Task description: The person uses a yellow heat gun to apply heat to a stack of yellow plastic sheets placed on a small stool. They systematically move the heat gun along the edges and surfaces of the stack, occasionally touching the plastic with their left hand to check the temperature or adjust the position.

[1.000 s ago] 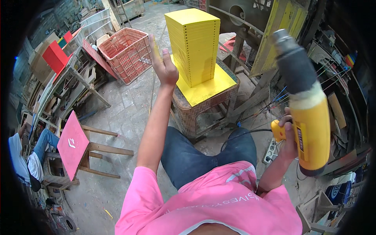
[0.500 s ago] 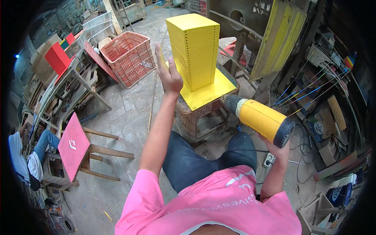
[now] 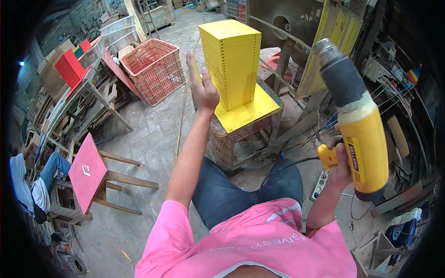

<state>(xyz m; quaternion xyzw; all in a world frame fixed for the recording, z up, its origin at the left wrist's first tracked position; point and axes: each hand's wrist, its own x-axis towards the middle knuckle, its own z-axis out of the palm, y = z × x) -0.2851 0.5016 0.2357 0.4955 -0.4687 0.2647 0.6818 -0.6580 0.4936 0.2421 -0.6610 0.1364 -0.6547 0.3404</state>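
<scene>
Judged stiff, light and best held by its handle (image 3: 327,158), the heat gun (image 3: 366,150) at right is so gripped by the right hand (image 3: 340,167), the left hand (image 3: 205,93) being held, fingers straight, beside the yellow stack (image 3: 238,69).

Yellow heat gun (image 3: 364,143) in the right fingers (image 3: 341,150), left fingers (image 3: 191,67) beside a tall yellow stack (image 3: 238,69)

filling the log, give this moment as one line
left hand: open, beside yellow stack | right hand: holding heat gun | stack: upright on yellow sheet
</scene>
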